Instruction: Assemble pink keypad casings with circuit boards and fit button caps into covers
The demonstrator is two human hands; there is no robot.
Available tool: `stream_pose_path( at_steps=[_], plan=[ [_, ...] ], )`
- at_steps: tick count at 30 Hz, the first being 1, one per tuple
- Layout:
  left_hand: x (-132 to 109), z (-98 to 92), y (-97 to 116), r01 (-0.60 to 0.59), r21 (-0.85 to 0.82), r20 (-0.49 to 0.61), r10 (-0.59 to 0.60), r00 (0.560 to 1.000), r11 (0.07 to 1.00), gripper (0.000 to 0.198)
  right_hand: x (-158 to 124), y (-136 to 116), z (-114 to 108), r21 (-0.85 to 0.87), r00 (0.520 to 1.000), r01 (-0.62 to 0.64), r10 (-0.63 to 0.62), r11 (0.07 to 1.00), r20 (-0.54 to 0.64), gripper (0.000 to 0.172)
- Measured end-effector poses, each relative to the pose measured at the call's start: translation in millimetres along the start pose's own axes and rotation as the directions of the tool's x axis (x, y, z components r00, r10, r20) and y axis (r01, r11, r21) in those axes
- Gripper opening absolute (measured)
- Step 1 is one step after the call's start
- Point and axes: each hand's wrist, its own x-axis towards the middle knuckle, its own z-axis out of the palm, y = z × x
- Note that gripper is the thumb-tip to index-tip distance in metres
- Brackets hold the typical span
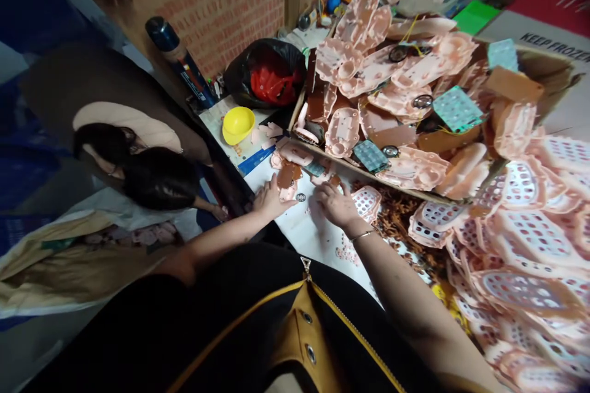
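My two hands are apart over the white table (308, 230). My left hand (268, 201) has its thumb and fingers spread around a pink shell (289, 191) with a brown plate (286, 174) on it; whether I grip it, I cannot tell. A small round speaker (301, 198) lies just beside my left thumb, between my hands. My right hand (338, 204) is bent at the fingers, its hold unclear. Beyond is a full cardboard box (557, 69), with a yellow bowl (238, 124) to its left
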Motion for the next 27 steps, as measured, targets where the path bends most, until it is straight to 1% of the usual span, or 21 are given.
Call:
stream_pose_path(
  at_steps=[2,4,5,6,7,8,10,11,12,13,14,15,16,18,19,21,24,27],
  plan=[
    [10,8.5,9,-0.012,-0.038,0.000,0.012,1.000,0.999,0.118,3,-4,3,0.096,0.994,-0.048,0.057,0.994,-0.095,0.033],
    [16,13.3,11,-0.029,-0.092,0.012,0.030,0.999,0.995,0.108,12,-18,10,0.273,0.979,-0.074,0.122,0.959,-0.164,0.032],
    [18,13.5,10,-0.032,-0.127,0.025,0.035,0.999,0.991,0.104,17,-27,14,0.388,0.969,-0.091,0.172,0.917,-0.180,0.032],
    [20,12.2,8,-0.029,-0.168,0.044,0.037,0.998,0.985,0.103,23,-36,19,0.510,0.954,-0.120,0.241,0.852,-0.178,0.033],
    [21,9.6,5,-0.018,-0.218,0.071,0.035,0.997,0.976,0.105,27,-44,23,0.630,0.932,-0.161,0.327,0.760,-0.156,0.034],
    [21,5.8,2,0.001,-0.276,0.112,0.031,0.993,0.961,0.110,31,-51,26,0.740,0.901,-0.203,0.418,0.641,-0.115,0.038],
    [21,-3.3,-4,0.066,-0.404,0.228,0.030,0.973,0.912,0.120,34,-60,30,0.905,0.826,-0.255,0.563,0.341,0.021,0.049],
    [20,-7.9,-7,0.105,-0.463,0.293,0.040,0.955,0.880,0.122,34,-62,30,0.951,0.799,-0.257,0.591,0.174,0.108,0.056],
    [18,-12.1,-9,0.143,-0.514,0.357,0.060,0.932,0.846,0.122,32,-62,29,0.969,0.787,-0.248,0.585,0.014,0.193,0.061],
    [15,-15.4,-11,0.175,-0.553,0.414,0.086,0.906,0.815,0.121,30,-62,27,0.965,0.788,-0.233,0.558,-0.124,0.262,0.065],
    [13,-17.7,-11,0.201,-0.582,0.464,0.119,0.878,0.788,0.122,27,-60,24,0.949,0.799,-0.215,0.518,-0.230,0.306,0.068],
    [11,-18.9,-10,0.218,-0.602,0.506,0.156,0.848,0.768,0.124,24,-57,19,0.932,0.820,-0.195,0.470,-0.307,0.326,0.068],
    [9,-18.8,-8,0.229,-0.617,0.543,0.196,0.817,0.753,0.128,21,-55,15,0.917,0.846,-0.170,0.423,-0.361,0.324,0.068],
    [8,-15.2,1,0.236,-0.628,0.602,0.271,0.751,0.741,0.140,12,-48,4,0.894,0.883,-0.115,0.368,-0.433,0.291,0.066],
    [8,-12.1,7,0.226,-0.634,0.617,0.307,0.725,0.740,0.146,7,-45,-1,0.883,0.891,-0.093,0.358,-0.460,0.281,0.066],
    [9,-5.0,21,0.194,-0.656,0.618,0.371,0.693,0.730,0.153,-7,-38,-9,0.866,0.881,-0.073,0.375,-0.495,0.288,0.065],
    [11,4.2,37,0.162,-0.699,0.587,0.430,0.686,0.697,0.150,-30,-30,-12,0.861,0.858,-0.094,0.398,-0.500,0.325,0.067],
    [12,8.5,43,0.175,-0.711,0.573,0.417,0.705,0.681,0.138,-55,-27,-4,0.852,0.839,-0.123,0.405,-0.509,0.363,0.068]
  ],
)
